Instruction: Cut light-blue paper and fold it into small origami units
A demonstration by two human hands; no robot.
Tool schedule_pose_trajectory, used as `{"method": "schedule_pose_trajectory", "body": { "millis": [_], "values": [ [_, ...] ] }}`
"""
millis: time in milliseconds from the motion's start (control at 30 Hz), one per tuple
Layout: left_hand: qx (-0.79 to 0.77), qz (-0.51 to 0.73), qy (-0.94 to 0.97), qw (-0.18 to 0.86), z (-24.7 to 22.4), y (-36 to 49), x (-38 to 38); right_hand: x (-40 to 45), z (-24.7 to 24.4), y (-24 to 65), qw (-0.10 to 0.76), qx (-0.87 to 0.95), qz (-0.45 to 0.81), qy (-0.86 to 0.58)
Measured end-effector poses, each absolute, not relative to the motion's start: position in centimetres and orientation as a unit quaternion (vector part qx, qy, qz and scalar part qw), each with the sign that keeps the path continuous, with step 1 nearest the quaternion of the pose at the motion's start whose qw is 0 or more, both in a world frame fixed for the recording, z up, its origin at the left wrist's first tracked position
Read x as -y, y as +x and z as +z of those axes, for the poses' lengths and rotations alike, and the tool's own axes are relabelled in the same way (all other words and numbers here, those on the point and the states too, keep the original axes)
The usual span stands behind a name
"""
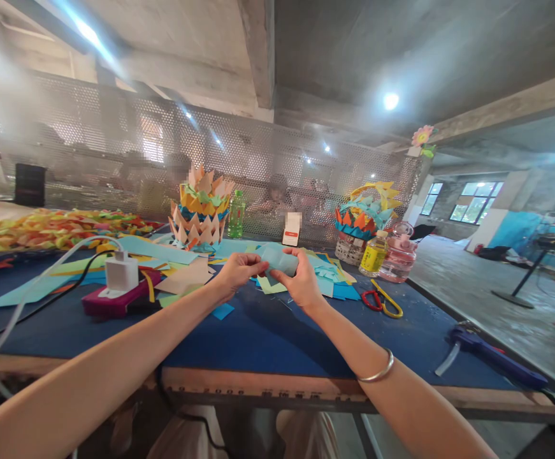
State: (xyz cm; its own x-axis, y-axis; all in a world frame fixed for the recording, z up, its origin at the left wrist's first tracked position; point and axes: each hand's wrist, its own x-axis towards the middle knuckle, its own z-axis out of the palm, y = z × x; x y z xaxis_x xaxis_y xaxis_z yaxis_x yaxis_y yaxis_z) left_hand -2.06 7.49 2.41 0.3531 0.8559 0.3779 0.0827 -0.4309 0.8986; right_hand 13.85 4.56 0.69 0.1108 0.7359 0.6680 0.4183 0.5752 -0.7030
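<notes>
Light blue paper (280,260), curved into a bend, is held up over the middle of the blue tabletop (277,344). My left hand (241,271) pinches its left end between thumb and fingers. On its right end, my right hand (301,277) closes with thumb in front and fingers behind. Beneath and behind both hands lie coloured paper sheets (186,278) and cut light blue pieces (327,271). A silver bangle circles my right forearm.
Layered paper baskets (201,220) (351,245) stand at the back, with bottles (374,253) and a phone (292,229). Scissors (385,299) and a glue gun (492,357) lie right. A power strip (115,303) with cables and a pile of folded paper (57,229) are left.
</notes>
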Motion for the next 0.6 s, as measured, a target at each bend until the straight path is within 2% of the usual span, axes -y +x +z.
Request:
{"method": "schedule_pose_trajectory", "body": {
  "millis": [433, 600],
  "values": [
    [-0.326, 0.453, 0.656, 0.508, 2.44, -1.8, -7.13, -4.48, 0.85, 13.65, 0.6, 0.645, 0.184, -0.436],
    [-0.324, 0.404, 0.67, 0.532, 2.41, -1.75, -6.89, -4.48, 0.89, 13.83, 0.603, 0.633, 0.209, -0.438]
  ]
}}
